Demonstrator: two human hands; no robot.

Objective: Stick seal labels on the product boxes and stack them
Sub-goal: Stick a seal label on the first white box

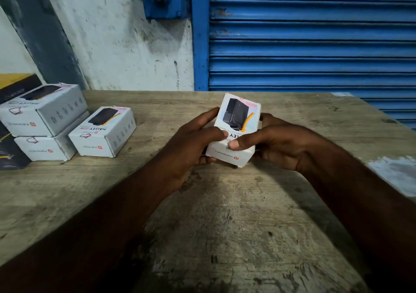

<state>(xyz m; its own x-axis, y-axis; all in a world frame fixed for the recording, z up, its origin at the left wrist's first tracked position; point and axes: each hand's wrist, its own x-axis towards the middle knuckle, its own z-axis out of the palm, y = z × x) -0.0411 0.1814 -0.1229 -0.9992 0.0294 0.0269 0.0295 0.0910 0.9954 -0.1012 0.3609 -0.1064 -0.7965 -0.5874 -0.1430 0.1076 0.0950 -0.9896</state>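
Both hands grip the box: left hand point(198, 139), right hand point(273, 141), box point(236, 121) mid-counter, long axis running away, tilted up. Bare counter point(225, 214) nearside; three boxes point(67, 123) far left.

Single head-worn view, angled forward and down, close over wooden table point(225, 214) (blue shutter point(315, 33) beyond)

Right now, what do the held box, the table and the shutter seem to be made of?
Box: likely thin cardboard, white with a printed, faintly glossy face; folded edges and a flap seam show.
Table: seems bare, rough wood; grain lines, stains and wear.
Shutter: probably painted metal, blue; ribbed slats with rust-like spots.
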